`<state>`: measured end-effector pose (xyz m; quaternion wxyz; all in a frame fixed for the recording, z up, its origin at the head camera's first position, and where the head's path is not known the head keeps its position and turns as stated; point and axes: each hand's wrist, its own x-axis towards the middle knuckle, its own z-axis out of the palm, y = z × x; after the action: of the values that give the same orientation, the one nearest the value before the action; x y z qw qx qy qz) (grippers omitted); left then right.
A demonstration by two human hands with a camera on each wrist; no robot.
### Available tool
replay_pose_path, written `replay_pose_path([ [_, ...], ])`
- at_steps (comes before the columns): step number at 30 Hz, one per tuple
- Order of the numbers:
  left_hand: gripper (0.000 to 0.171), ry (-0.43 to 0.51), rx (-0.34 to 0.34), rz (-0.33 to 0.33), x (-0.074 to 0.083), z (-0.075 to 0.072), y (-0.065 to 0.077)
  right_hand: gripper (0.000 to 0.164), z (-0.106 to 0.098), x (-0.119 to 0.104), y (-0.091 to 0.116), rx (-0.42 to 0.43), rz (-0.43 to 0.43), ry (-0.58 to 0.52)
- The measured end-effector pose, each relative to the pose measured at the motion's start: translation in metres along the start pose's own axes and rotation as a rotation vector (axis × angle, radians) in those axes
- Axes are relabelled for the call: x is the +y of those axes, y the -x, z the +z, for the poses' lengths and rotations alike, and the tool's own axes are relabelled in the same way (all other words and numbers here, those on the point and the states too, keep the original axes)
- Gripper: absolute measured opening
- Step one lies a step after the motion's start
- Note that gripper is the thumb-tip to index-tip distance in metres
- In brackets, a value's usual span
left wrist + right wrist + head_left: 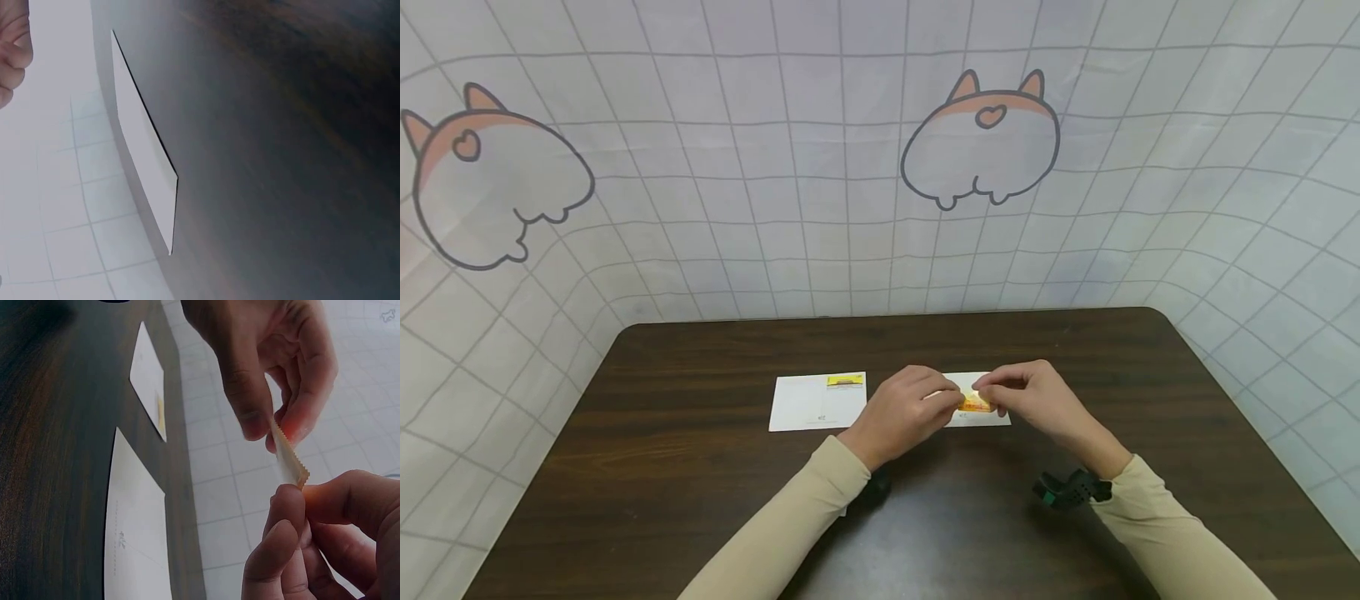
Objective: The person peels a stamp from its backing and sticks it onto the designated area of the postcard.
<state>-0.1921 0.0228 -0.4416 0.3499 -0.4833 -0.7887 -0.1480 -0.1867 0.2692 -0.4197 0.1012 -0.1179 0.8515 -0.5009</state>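
An orange-yellow postage stamp (976,402) with a toothed edge is stretched between my two hands. The left hand (912,408) pinches one end of the stamp (287,457) between thumb and fingers. At the other end, the right hand (1039,402) pinches a corner between thumb and forefinger. Beneath both hands lies a white postcard (988,420), partly covered by them. To the left of it, flat on the table, is a second postcard (808,407) with a yellow stamp (845,381) at its upper right. The right wrist view shows the held stamp raised above the cards.
The dark wooden table (700,483) reaches back to a white checked curtain (745,208) with cartoon animals on it. A dark object (874,490) is partly hidden by the left forearm. A black wrist device (1070,489) sits at the right wrist.
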Motion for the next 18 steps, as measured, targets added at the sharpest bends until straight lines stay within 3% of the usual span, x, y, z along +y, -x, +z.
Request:
replay_pose_path([
  [8,0.008,0.003,0.025,0.031,-0.0006,0.0005,-0.0039,0.022,-0.0026,-0.0018,0.0013,-0.019,-0.007,0.001],
  [18,0.008,0.071,0.060,-0.059,0.0055,0.0021,-0.0055,0.025,-0.0023,-0.0023,0.0095,0.060,-0.051,0.005],
])
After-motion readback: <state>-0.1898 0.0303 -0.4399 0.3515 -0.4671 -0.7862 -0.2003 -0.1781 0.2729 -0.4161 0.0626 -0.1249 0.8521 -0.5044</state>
